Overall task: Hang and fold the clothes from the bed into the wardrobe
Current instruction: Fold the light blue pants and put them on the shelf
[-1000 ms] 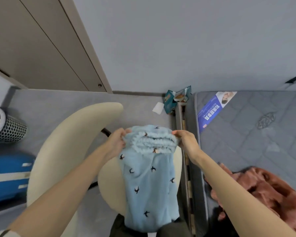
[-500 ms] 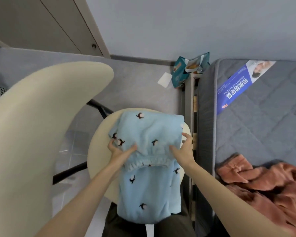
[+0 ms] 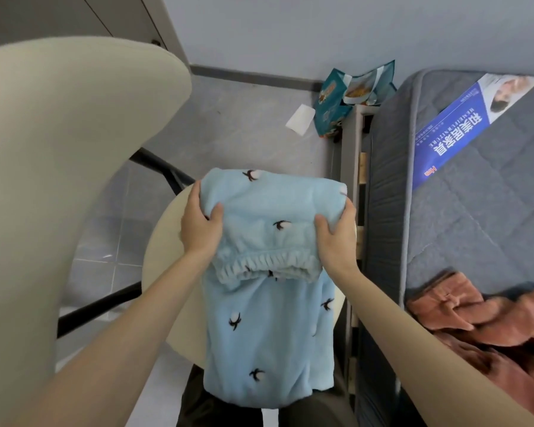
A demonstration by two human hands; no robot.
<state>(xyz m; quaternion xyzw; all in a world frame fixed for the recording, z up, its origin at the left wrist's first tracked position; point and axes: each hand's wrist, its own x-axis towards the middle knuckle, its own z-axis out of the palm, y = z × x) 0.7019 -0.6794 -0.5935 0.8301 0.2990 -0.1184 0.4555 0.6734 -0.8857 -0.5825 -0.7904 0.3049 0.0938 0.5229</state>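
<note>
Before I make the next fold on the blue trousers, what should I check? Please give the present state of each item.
1. Left hand grips the blue trousers: ok.
2. Right hand grips the opposite side: ok.
3. Waistband folded over the legs: ok.
4. Trousers wholly on the chair seat: not ok, the lower end hangs over the near edge.
5. Bed free of clothes: not ok, a brown garment lies there.

Blue fleece trousers half folded; rust garment on the bed
Pale blue with small dark bird motifs, lying lengthwise over a round seat; far end doubled back, gathered waistband across the middle; rust garment crumpled.
</note>
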